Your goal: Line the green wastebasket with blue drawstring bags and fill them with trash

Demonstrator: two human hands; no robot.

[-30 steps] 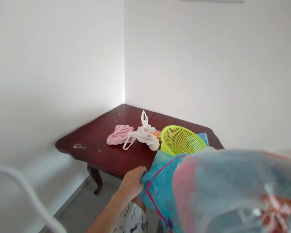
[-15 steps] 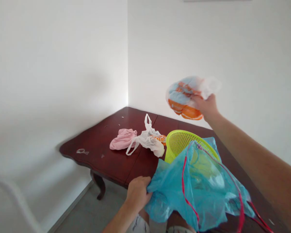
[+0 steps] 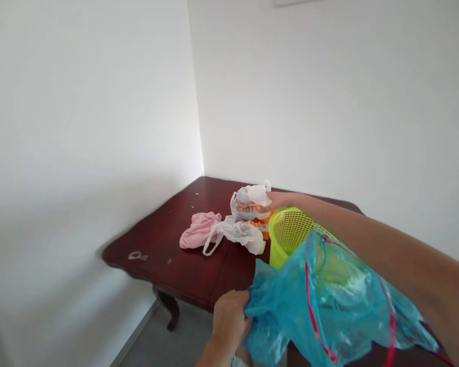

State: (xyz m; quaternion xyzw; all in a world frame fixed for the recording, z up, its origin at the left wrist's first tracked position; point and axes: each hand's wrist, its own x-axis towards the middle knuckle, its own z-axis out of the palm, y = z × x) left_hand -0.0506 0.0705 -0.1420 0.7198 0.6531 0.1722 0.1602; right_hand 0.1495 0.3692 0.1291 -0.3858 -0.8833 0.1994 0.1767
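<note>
My left hand [image 3: 231, 316] is closed on the edge of a blue plastic bag [image 3: 286, 293] with red drawstrings. That bag drapes over the near side of a lime-green mesh basket [image 3: 277, 244]. Beyond the basket, my right hand [image 3: 277, 200] grips a white plastic bag with orange and light-blue print [image 3: 247, 204], low over the table. Just in front of it lies another white plastic bag [image 3: 245, 235] with loop handles, and a pink cloth [image 3: 200, 230] sits to its left. My right fingertips are partly hidden behind the printed bag.
Everything stands on a dark red wooden table [image 3: 156, 244] with a wavy edge and a curved leg [image 3: 169, 308]. White walls [image 3: 309, 102] meet at the corner behind it. A small piece of clear plastic [image 3: 137, 255] lies near the table's left edge.
My right hand has brought the printed bag down and left, from the air above the basket to beside the other white bag. My left hand still holds the blue bag's edge.
</note>
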